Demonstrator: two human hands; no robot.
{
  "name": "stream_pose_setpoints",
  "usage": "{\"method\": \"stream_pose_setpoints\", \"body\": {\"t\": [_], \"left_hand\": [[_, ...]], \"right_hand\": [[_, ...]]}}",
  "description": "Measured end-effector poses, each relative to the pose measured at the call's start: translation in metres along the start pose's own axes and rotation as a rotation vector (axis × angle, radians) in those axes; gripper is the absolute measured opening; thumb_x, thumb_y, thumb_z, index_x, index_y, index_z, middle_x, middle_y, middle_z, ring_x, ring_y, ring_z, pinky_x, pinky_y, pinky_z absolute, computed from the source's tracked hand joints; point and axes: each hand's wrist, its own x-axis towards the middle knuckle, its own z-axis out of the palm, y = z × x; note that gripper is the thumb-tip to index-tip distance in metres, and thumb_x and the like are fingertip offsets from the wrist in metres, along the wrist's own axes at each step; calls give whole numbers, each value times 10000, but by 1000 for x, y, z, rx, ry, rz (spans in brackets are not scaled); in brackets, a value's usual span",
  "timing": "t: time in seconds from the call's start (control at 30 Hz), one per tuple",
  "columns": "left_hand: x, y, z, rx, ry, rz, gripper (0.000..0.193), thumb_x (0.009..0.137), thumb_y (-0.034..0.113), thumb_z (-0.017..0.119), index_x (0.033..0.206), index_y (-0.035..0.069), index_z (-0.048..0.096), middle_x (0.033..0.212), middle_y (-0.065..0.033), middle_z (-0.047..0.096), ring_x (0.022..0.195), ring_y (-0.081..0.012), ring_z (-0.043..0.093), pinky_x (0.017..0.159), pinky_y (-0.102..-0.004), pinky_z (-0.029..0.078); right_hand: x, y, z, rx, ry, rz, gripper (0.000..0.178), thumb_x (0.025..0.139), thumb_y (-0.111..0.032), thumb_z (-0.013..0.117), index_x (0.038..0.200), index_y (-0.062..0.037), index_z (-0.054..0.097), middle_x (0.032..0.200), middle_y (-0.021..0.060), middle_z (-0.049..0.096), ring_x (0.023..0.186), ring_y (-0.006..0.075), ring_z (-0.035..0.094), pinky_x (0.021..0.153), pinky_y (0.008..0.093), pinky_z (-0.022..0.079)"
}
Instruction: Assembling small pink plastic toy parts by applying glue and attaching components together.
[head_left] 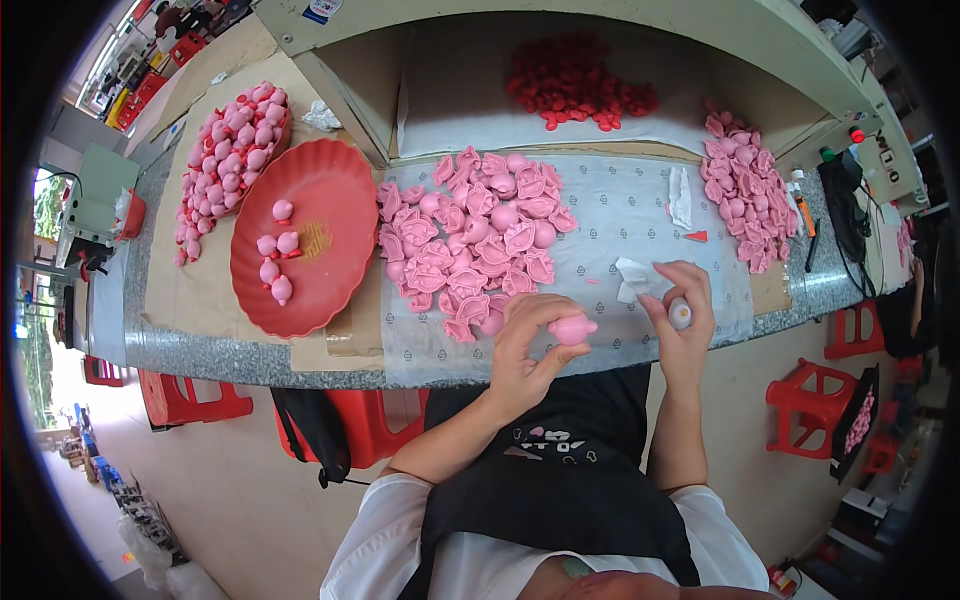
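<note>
My left hand (527, 352) pinches a small pink rounded plastic piece (570, 330) with a narrow tip pointing right. In my right hand (688, 348) is a small whitish bottle (680, 315), held against the palm, while the thumb and index finger come close together beside a crumpled white tissue (631, 278). Whether those fingertips pinch anything is too small to tell. Left of my hands lies a heap of pink petal-shaped and round pieces (480, 240) on printed white paper (430, 360).
A scalloped red tray (350, 200) carries several assembled pink pieces. Beyond it is a pile of pink-and-red pieces (230, 150). Red parts (570, 80) lie under the cabinet shelf (620, 30). More pink pieces (745, 190), a folded tissue (680, 197) and an orange-labelled tube (804, 212) are at right.
</note>
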Motion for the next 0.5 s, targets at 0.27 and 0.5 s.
{"method": "stream_pose_setpoints", "body": {"t": [0.27, 0.5], "left_hand": [[0, 8, 8, -27, 71, 5, 312, 621, 171, 671, 869, 45, 532, 828, -57, 563, 793, -188, 520, 752, -310, 321], [2, 4, 9, -106, 71, -49, 309, 618, 160, 673, 868, 42, 534, 825, -71, 562, 797, -198, 519, 754, -314, 328]], "right_hand": [[-24, -16, 25, 967, -336, 166, 190, 613, -16, 654, 790, -11, 584, 917, 96, 492, 708, 110, 460, 619, 223, 375], [-24, -15, 33, 978, -261, 124, 136, 650, -44, 637, 761, -13, 563, 876, 105, 505, 770, 148, 483, 675, 253, 392]]}}
